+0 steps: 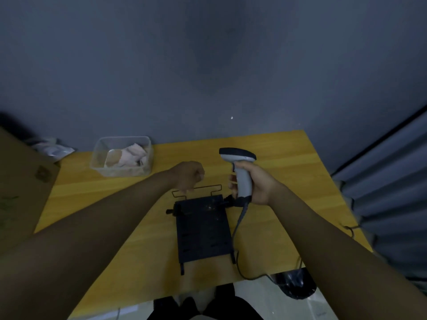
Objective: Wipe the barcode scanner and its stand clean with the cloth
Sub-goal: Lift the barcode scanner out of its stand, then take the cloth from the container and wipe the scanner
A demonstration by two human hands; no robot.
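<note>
My right hand (254, 183) grips the handle of a grey-and-black barcode scanner (238, 158), held upright above the table, its cable (238, 227) trailing down over the front edge. The black stand (202, 227) lies flat on the yellow table (288, 172) with its wire bracket at the far end. My left hand (189, 175) hovers over that bracket with fingers curled in and nothing visible in them. A crumpled pale cloth (132, 153) lies in a clear plastic tub (99, 155) at the back left.
A cardboard box (23, 185) stands at the left edge of the table. A grey wall runs behind the table. A black bin (295, 285) sits on the floor at the front right, and ribbed shutters (392, 192) run along the right.
</note>
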